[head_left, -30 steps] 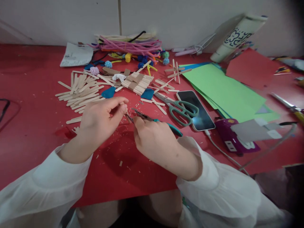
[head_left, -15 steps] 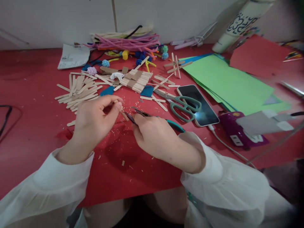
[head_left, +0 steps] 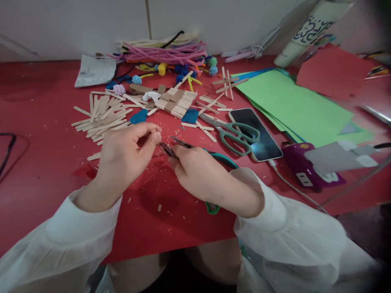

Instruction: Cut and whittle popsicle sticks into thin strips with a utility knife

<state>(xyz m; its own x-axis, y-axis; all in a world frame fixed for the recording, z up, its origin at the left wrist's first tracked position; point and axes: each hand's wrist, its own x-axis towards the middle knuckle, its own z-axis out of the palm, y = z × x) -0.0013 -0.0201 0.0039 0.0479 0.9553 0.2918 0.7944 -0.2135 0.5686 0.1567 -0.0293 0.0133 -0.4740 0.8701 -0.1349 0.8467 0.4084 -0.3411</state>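
Phone (head_left: 265, 140): in the head view, it is laid face up on the red surface (head_left: 39, 162) and is partly overlapped by the green-handled scissors (head_left: 240, 150); a white cable (head_left: 288, 184) is plugged into its near end.
Left hand (head_left: 125, 152): held well left of the phone, with thumb and forefinger together, clamped on a small wooden piece.
Small wooden piece (head_left: 160, 142): pinched left of the phone; most of it is hidden by the fingers, so its shape cannot be told.
Right hand (head_left: 201, 171): placed between the phone and the left hand, wrapped around a dark-tipped tool (head_left: 168, 150); its tip is aimed at the pinched piece, but contact cannot be told.
Teal handle (head_left: 224, 158): seen near the phone's left side, beyond the right hand; whether it belongs to the held tool cannot be told.
Loose sticks (head_left: 106, 118): heaped well left of the phone.
Stick panel (head_left: 179, 104): set left of the phone, its sticks lined side by side under brown crosspieces.
Pink pipe cleaners (head_left: 166, 55): bundled behind the phone, to its left.
Green paper (head_left: 305, 110): stacked just right of the phone.
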